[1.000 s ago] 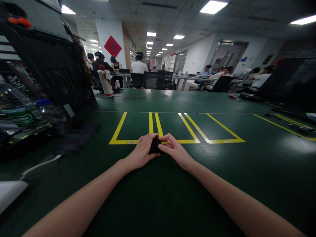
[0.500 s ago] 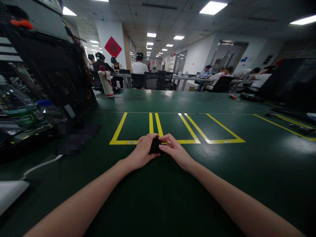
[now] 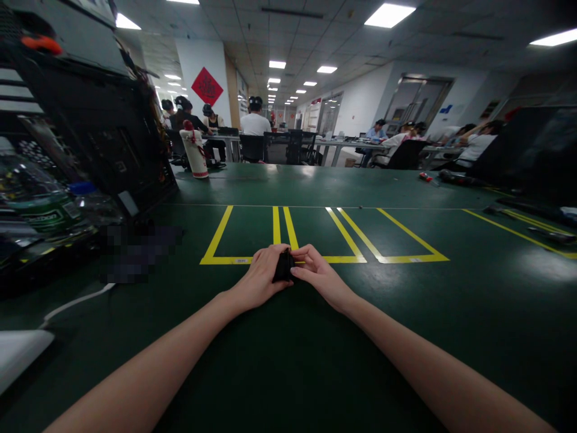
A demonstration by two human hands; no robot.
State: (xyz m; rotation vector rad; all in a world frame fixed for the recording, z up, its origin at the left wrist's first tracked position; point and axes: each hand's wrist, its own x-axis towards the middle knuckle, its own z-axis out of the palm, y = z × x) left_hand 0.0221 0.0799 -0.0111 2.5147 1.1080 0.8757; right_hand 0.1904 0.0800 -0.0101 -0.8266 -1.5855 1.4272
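A small black object [image 3: 283, 266] of a kind I cannot make out stands on the green table [image 3: 288, 355], between my two hands. My left hand [image 3: 258, 275] is wrapped round its left side, thumb near me and fingers on the far side. From the right, my right hand [image 3: 321, 275] pinches at its edge with thumb and fingertips; whether anything small is between those fingertips is hidden. Just beyond the hands, yellow tape [image 3: 347, 259] marks out frames on the table.
A black computer case [image 3: 112, 138] and plastic bottles [image 3: 42, 207] crowd the left side. A white cylinder [image 3: 195, 153] with red trim stands farther back. Dark tools [image 3: 460, 178] lie at the right. A white cable [image 3: 74, 305] runs along the near left. People sit at desks beyond.
Both hands stay around the black object in nearly the same place. The view has shifted very slightly.
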